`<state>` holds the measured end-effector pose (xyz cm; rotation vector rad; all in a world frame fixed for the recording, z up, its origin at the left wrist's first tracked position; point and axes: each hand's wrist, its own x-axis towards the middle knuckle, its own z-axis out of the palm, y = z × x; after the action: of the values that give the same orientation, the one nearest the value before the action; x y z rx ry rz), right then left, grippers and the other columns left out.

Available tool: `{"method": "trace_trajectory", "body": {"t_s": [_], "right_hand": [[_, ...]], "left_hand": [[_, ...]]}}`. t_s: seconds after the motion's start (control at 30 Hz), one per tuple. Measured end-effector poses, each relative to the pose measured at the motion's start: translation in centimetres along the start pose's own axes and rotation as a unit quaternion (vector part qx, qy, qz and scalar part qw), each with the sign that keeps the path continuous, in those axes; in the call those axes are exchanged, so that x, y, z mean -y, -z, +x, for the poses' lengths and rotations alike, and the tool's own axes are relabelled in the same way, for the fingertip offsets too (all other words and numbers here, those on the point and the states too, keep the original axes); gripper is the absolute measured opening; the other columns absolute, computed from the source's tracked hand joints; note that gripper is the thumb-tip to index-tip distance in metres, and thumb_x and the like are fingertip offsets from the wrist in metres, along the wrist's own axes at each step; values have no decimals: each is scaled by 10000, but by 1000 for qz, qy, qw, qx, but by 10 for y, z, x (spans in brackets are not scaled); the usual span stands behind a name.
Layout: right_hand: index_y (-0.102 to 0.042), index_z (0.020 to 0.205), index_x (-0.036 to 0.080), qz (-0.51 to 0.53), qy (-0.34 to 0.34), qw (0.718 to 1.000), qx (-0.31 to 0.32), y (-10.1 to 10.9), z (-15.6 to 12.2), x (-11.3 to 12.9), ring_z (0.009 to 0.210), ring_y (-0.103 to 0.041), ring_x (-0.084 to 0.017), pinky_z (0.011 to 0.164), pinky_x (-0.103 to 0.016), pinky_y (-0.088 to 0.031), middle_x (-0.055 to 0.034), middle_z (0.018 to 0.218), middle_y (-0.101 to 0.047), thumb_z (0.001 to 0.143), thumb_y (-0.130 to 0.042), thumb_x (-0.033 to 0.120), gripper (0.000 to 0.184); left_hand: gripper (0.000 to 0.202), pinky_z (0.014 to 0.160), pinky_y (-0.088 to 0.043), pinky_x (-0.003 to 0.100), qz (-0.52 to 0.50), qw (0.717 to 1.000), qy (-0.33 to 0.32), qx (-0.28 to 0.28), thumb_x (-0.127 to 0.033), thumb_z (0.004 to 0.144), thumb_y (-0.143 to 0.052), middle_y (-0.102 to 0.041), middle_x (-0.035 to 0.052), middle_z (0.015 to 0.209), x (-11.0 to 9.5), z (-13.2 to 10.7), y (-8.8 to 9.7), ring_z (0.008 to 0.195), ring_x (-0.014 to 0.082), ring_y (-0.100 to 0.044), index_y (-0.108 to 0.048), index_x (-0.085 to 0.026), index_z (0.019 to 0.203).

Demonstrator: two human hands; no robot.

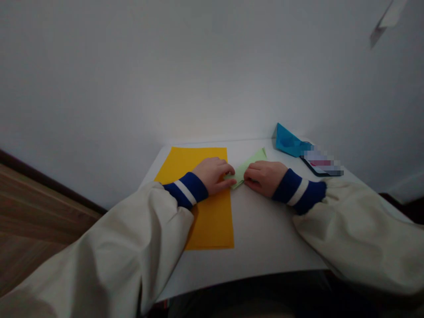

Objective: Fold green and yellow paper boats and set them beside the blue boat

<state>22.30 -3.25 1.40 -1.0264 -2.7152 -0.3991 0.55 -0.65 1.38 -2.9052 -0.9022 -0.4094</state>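
A folded piece of light green paper (251,162) lies slantwise on the white table, its far end pointing up and to the right. At its left end, my left hand (214,173) holds it between the thumb and curled fingers, resting partly over the orange paper. My right hand (264,176) has its fingers closed on the green paper's near edge, a little to the right. Part of the green paper is hidden beneath my fingers. Under my left hand and forearm spreads a large orange sheet of paper (213,225).
A folded blue paper shape (287,142) stands at the table's back right, beside a dark-edged flat object (318,174) whose top is blurred out. The white table (265,238) meets a pale wall (212,70) at the back. Wood panelling (39,212) is at the left.
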Motion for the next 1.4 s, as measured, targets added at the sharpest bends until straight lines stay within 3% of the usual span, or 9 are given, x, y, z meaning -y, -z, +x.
{"method": "trace_trajectory", "body": {"t_s": [0.13,0.27,0.5,0.7,0.87,1.07,1.27,1.4], "right_hand": [[-611,803,182,-1,-6,1000,3,2,0,1,686,-498,-131,542,-264,-238,-38,784,-618,868,-419,295,232],[-607,800,185,-1,-17,1000,-5,2,1,2,687,-498,-129,538,-263,-233,-33,779,-615,861,-423,286,218],[-608,813,189,-8,-17,1000,-23,2,1,2,676,-494,-127,529,-263,-226,-33,782,-615,864,-416,273,216],[-601,804,179,-14,-37,998,-54,2,0,2,690,-496,-133,540,-268,-234,-42,781,-614,872,-396,270,234],[-601,808,185,-14,-24,998,-55,3,-1,2,678,-489,-132,535,-267,-225,-37,774,-611,873,-401,278,230],[-609,852,192,1,0,999,-37,1,-1,1,688,-490,-136,545,-264,-250,-35,802,-611,862,-418,269,206],[-602,998,195,23,59,997,-39,-4,-1,-3,784,-506,-165,630,-277,-333,-55,913,-615,837,-476,285,223],[-609,1001,177,14,84,995,-51,-3,1,-2,780,-495,-168,668,-292,-357,-74,920,-615,876,-444,339,263]], "left_hand": [[327,683,-395,312,79,996,-22,28,-428,872,-424,-633,71,871,-6,0,6,786,201,-570,-621,-177,941],[410,655,-388,313,116,992,-32,38,-530,855,-414,-636,65,865,-11,0,11,780,210,-578,-618,-185,939],[314,642,-386,298,117,993,-12,32,-421,887,-392,-643,49,865,-9,0,9,777,194,-589,-603,-203,968],[472,660,-396,308,92,995,-5,30,-579,834,-426,-659,64,911,-10,-1,11,801,215,-602,-587,-194,1055],[304,662,-406,296,91,995,15,34,-386,901,-388,-670,59,895,-10,1,11,805,200,-613,-608,-202,1001],[204,624,-414,290,62,994,87,-4,-303,861,-452,-671,38,781,-12,0,8,701,186,-619,-574,-184,973],[376,612,-428,264,-63,988,132,-57,-224,808,-493,-638,-22,734,-11,-1,3,656,154,-599,-436,-196,1178],[419,664,-442,270,-96,988,107,-58,-198,788,-507,-615,-20,731,-9,-1,3,690,150,-595,-432,-188,1200]]}}
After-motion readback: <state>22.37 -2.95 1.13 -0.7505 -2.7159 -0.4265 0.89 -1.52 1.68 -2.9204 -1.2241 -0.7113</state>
